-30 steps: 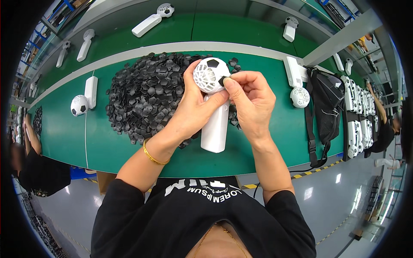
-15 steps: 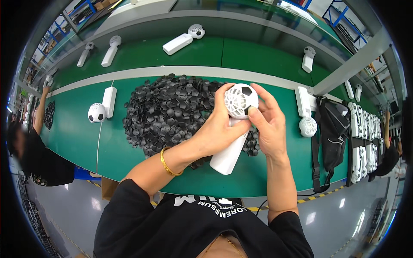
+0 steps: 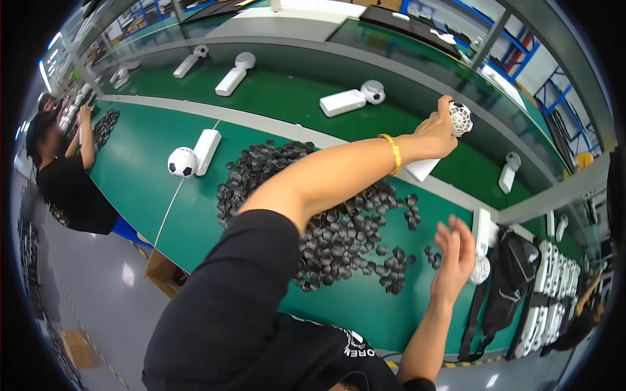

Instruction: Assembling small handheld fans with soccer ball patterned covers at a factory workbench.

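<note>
My left hand [image 3: 433, 135], with a gold bracelet on its wrist, reaches out to the far right over the green conveyor belt. It grips what looks like a white handheld fan with a ball-shaped black-and-white head [image 3: 460, 118]; the handle's lower part shows under the palm, and the rest is hidden. My right hand [image 3: 454, 257] is raised above the near right of the table, fingers apart and holding nothing. Beneath my left arm spreads a pile of small black pentagon pieces [image 3: 345, 238]. A similar football-headed fan [image 3: 184, 163] lies to the pile's left.
More fans [image 3: 342, 103] lie along the green belt [image 3: 290, 91] behind the table's pale rail. Near the right side are another fan [image 3: 481, 244], a black bag [image 3: 512, 277] and racks of white fans [image 3: 557, 270]. A co-worker [image 3: 72, 169] sits at the left. A metal post [image 3: 554, 186] stands at right.
My left hand has carried the fan from over the pile to the far right above the belt. The right hand has let go of it and moved nearer me. The whole view has tilted.
</note>
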Tool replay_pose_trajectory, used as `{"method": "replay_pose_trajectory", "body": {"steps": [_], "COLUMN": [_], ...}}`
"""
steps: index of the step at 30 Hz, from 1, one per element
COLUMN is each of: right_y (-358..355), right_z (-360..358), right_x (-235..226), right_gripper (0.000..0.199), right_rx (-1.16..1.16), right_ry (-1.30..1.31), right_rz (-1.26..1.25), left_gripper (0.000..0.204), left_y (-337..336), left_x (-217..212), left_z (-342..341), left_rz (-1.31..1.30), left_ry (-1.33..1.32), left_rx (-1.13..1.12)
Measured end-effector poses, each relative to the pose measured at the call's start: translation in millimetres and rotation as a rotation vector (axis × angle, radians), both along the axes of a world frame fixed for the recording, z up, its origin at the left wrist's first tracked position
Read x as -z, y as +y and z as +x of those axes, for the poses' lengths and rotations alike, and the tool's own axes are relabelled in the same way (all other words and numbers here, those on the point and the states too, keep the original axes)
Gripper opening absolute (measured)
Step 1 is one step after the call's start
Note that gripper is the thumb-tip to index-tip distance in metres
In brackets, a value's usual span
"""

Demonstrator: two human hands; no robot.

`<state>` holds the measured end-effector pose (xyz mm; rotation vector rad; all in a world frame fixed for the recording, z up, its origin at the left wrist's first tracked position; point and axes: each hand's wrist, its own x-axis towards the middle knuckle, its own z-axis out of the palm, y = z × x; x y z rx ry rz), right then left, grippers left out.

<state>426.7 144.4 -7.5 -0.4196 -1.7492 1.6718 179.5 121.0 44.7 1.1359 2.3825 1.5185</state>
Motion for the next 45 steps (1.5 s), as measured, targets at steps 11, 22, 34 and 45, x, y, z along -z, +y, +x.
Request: {"method": "replay_pose_trajectory", "body": {"steps": [11,22,34,45], "right_y": [-5,-16,-51,-91], "right_z": [9,-3,-1,19], "right_x": [17,5,-24,-21], "right_gripper": [0.017,0.019,0.032,0.07], "right_rx": [0.091,0.133,-0.155,-0.705], "right_ry": [-0.043,-0.09,-0.041,-0.042], "right_rz": [0.123,0.144,0.072,-0.4], "left_gripper": [0.045,0.061,0.034,0.042], "left_y": [-52,-388,-322,-260], "left_x": [31,97,-28,-28], "left_z": [-109,-249,-94,106], "left_rz": [-0.043,-0.834,0.132,0.39], "left_ry": [0.72,0.114,0.094,-0.117], "left_rx": [-0.359,-0.994,-0.288,0.314]}}
